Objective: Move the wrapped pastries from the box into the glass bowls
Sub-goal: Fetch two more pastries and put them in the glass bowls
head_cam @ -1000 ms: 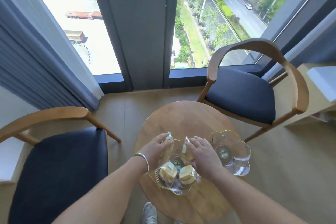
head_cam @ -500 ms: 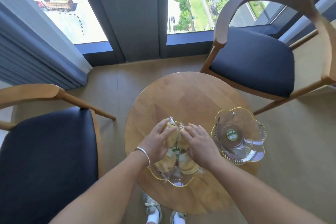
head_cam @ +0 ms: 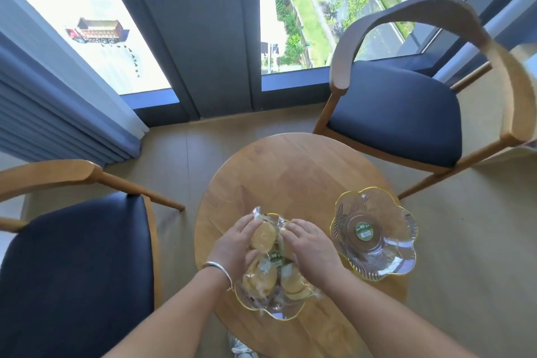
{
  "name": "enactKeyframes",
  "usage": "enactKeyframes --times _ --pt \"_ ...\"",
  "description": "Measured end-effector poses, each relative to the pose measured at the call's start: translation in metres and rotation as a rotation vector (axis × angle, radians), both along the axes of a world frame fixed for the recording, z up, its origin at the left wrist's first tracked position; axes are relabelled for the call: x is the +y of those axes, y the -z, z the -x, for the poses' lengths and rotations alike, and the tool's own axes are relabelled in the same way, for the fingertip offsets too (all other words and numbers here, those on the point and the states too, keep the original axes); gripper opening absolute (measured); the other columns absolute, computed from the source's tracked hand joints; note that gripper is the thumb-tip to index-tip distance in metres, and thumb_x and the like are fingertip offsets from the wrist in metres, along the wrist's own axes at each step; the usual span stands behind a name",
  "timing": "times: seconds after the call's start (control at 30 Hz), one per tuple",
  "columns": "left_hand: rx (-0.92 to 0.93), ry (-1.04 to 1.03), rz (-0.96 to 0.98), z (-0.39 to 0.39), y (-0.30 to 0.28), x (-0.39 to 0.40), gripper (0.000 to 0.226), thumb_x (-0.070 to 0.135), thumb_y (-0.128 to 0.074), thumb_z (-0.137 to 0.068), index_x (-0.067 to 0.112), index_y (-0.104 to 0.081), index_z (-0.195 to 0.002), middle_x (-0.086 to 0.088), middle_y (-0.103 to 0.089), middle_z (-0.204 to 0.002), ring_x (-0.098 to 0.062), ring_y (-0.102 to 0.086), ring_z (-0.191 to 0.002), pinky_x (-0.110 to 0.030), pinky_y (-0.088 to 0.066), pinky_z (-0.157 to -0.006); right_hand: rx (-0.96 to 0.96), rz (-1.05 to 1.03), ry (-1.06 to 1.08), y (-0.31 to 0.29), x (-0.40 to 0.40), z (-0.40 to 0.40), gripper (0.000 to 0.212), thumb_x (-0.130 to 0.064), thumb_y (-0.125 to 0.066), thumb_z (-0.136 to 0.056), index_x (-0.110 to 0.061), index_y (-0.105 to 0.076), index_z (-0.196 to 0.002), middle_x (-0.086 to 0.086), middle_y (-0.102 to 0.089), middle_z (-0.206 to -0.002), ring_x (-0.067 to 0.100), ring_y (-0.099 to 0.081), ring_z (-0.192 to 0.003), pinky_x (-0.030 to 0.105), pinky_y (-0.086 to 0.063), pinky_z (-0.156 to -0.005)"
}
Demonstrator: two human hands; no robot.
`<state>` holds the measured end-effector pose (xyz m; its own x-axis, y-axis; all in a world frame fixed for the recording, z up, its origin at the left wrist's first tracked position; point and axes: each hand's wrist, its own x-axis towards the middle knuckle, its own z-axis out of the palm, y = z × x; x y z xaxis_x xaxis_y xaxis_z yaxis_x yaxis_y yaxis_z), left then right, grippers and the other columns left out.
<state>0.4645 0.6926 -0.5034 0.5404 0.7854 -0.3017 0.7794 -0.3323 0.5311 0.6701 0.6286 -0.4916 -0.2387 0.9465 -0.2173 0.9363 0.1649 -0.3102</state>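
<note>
A flower-shaped glass bowl with a gold rim [head_cam: 263, 311] sits at the near side of the round wooden table [head_cam: 293, 174]. It holds several round pastries in clear wrappers, two of them [head_cam: 261, 276] lying at its near side. My left hand [head_cam: 235, 244] grips one wrapped pastry [head_cam: 263, 237] over the bowl's far edge. My right hand [head_cam: 311, 247] presses down on another wrapped pastry [head_cam: 283, 227], mostly hidden under its fingers. A second glass bowl [head_cam: 374, 235] stands to the right with only a green sticker on its base. No box is in view.
A dark-cushioned wooden chair [head_cam: 75, 264] stands left of the table and another [head_cam: 401, 110] behind it to the right. Floor-to-ceiling windows and a grey curtain [head_cam: 58, 96] lie beyond. A shoe [head_cam: 241, 349] shows under the table's near edge.
Both hands have lowered the two wrapped pastries into the near bowl, turning them from upright to flatter. The view has tilted downward.
</note>
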Motion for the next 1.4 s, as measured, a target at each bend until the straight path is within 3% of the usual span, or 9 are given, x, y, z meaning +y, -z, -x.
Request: enactKeyframes --times 0.1,0.2,0.43,0.53,0.6,0.73,0.87,1.13,1.4 --pt "-0.049 -0.03 -0.109 -0.01 -0.001 -0.006 0.065 0.019 -0.07 -0.082 0.032 -0.045 -0.14 0.014 -0.037 -0.149 -0.008 -0.047 -0.127 -0.023 -0.046 -0.092 0.008 -0.083 0.011 0.002 0.003 0.006 0.039 -0.004 -0.068 -0.074 -0.011 -0.067 -0.112 0.004 -0.067 -0.118 0.025 -0.059 -0.119 0.035 -0.045 -0.103" --pt "-0.055 -0.06 -0.164 -0.013 0.009 -0.014 0.064 0.013 -0.077 -0.074 0.028 -0.054 -0.132 0.01 -0.049 -0.14 -0.011 -0.054 -0.119 -0.022 -0.049 -0.085 0.01 -0.112 0.013 0.013 0.002 0.01 0.029 -0.006 -0.069 -0.075 -0.01 -0.068 -0.103 0.005 -0.068 -0.11 0.025 -0.06 -0.115 0.035 -0.048 -0.099" --pt "0.071 -0.168 -0.02 -0.013 0.024 -0.015 0.058 0.024 -0.076 -0.077 0.037 -0.041 -0.122 0.012 -0.037 -0.127 -0.013 -0.055 -0.102 -0.029 -0.052 -0.079 -0.016 -0.043 -0.042 0.026 0.0 0.008 0.034 -0.008 -0.045 -0.092 -0.009 -0.054 -0.125 0.007 -0.052 -0.137 0.026 -0.033 -0.14 0.037 -0.02 -0.117" --pt "0.12 -0.146 0.006 -0.009 0.016 -0.014 0.069 0.035 -0.075 -0.078 0.038 -0.036 -0.135 0.009 -0.033 -0.138 -0.014 -0.048 -0.12 -0.029 -0.046 -0.093 -0.053 -0.048 -0.026 0.016 -0.003 0.002 0.049 -0.011 -0.05 -0.093 -0.016 -0.042 -0.142 0.004 -0.039 -0.152 0.023 -0.022 -0.146 0.044 -0.01 -0.12" --pt "0.19 -0.122 -0.018 -0.005 0.003 -0.014 0.078 0.044 -0.07 -0.081 0.037 -0.026 -0.145 0.003 -0.025 -0.152 -0.016 -0.031 -0.138 -0.032 -0.035 -0.108 -0.076 -0.034 -0.006 0.004 -0.006 -0.004 0.057 -0.018 -0.054 -0.093 -0.02 -0.034 -0.147 0.003 -0.031 -0.157 0.022 -0.016 -0.148 0.045 -0.003 -0.12" --pt "0.371 -0.082 -0.163 0.001 -0.046 -0.007 0.076 0.054 -0.048 -0.092 0.035 -0.004 -0.151 -0.003 -0.004 -0.161 -0.019 -0.006 -0.147 -0.04 -0.013 -0.118 -0.116 -0.029 0.085 -0.033 -0.004 -0.018 0.062 -0.029 -0.051 -0.095 -0.026 -0.024 -0.151 0.004 -0.02 -0.161 0.02 -0.006 -0.149 0.043 0.002 -0.12" --pt "0.472 -0.095 -0.286 -0.002 -0.112 0.016 0.074 0.054 -0.039 -0.095 0.032 0.004 -0.151 -0.004 0.004 -0.162 -0.021 0.002 -0.148 -0.045 -0.005 -0.118 -0.133 -0.058 0.221 -0.089 0.002 -0.029 0.064 -0.042 -0.05 -0.096 -0.027 -0.021 -0.151 0.004 -0.018 -0.161 0.021 -0.006 -0.149 0.045 -0.001 -0.12" --pt "0.34 -0.061 -0.563 -0.026 -0.257 0.053 0.071 0.054 -0.036 -0.095 0.03 -0.001 -0.153 -0.005 -0.003 -0.162 -0.02 -0.005 -0.148 -0.045 -0.007 -0.118 -0.114 -0.328 0.408 -0.231 0.012 -0.065 0.062 -0.047 -0.05 -0.092 -0.024 -0.033 -0.148 0.003 -0.03 -0.156 0.02 -0.019 -0.146 0.045 -0.005 -0.12" --pt "0.225 0.111 -0.691 -0.104 -0.317 0.059 0.071 0.056 -0.035 -0.095 0.032 -0.001 -0.152 -0.003 -0.007 -0.161 -0.021 -0.008 -0.147 -0.045 -0.008 -0.118 -0.221 -0.465 0.623 -0.289 -0.019 -0.112 0.061 -0.053 -0.056 -0.088 -0.032 -0.038 -0.142 -0.002 -0.037 -0.152 0.021 -0.028 -0.143 0.045 -0.008 -0.117"
